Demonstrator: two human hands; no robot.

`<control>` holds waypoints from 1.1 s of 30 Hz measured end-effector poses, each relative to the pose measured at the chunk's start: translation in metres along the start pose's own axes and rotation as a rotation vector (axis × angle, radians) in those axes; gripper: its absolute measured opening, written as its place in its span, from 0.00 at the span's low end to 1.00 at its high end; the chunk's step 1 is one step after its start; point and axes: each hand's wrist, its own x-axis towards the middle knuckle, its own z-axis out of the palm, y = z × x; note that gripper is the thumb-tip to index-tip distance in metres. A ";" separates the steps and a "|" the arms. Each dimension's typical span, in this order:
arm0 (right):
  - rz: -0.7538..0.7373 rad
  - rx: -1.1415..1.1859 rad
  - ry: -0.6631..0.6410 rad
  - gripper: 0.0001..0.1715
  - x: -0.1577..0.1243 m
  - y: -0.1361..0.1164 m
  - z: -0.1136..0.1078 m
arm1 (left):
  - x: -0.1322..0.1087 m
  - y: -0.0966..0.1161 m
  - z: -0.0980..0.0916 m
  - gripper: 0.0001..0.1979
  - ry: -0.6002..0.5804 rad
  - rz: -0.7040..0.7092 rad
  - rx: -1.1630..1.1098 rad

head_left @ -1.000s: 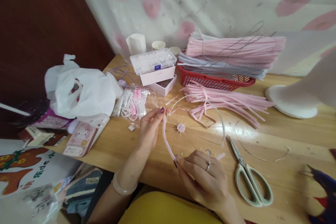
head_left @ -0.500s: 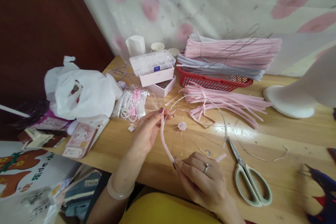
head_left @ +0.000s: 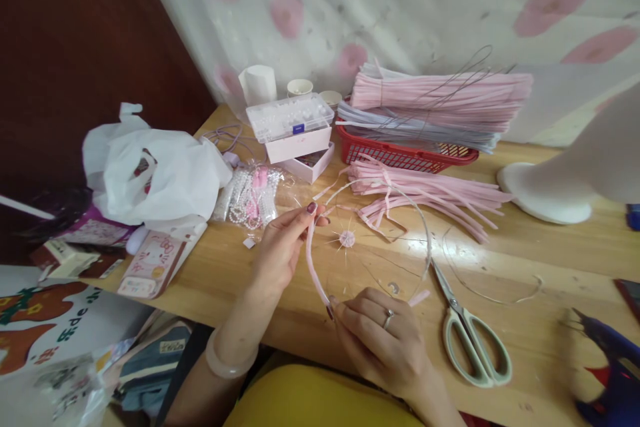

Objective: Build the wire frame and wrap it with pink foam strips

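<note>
My left hand point(head_left: 277, 248) pinches the upper end of a pink pipe cleaner point(head_left: 311, 259) against a thin whitish wire ring point(head_left: 426, 227). Lower down, my right hand point(head_left: 383, 333) closes thumb and forefinger on the same pipe cleaner, which bows along the ring's left side. Its pink tip sticks out past my right knuckles; the stretch under that hand is hidden. Inside the ring, on the table, sits a small pink ball with fine wires point(head_left: 347, 239) radiating from it. Scissors point(head_left: 463, 323) lie just right of my right hand.
Pink pipe cleaners point(head_left: 440, 193) lie tied behind the ring. More bundles fill a red basket point(head_left: 410, 155). Left of these are a bead box point(head_left: 290, 117), bagged pearl strings point(head_left: 245, 197) and a white bag point(head_left: 165, 173). A white stand point(head_left: 545, 197) and a dark blue tool point(head_left: 613, 360) are rightward.
The view has shifted slightly. Both hands keep their pinch on the pipe cleaner, with hardly any movement.
</note>
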 end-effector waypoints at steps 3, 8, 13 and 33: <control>-0.004 -0.009 0.001 0.08 0.000 0.000 0.000 | -0.003 -0.002 0.004 0.17 0.026 0.003 -0.020; -0.016 -0.016 0.002 0.08 0.001 0.000 0.000 | -0.007 -0.003 0.007 0.17 0.047 -0.023 -0.038; -0.018 0.016 -0.007 0.09 -0.001 0.001 0.002 | -0.008 -0.001 0.006 0.17 0.039 -0.064 -0.049; -0.031 0.093 -0.009 0.09 -0.001 0.004 0.000 | 0.011 0.013 -0.020 0.21 -0.242 -0.280 -0.043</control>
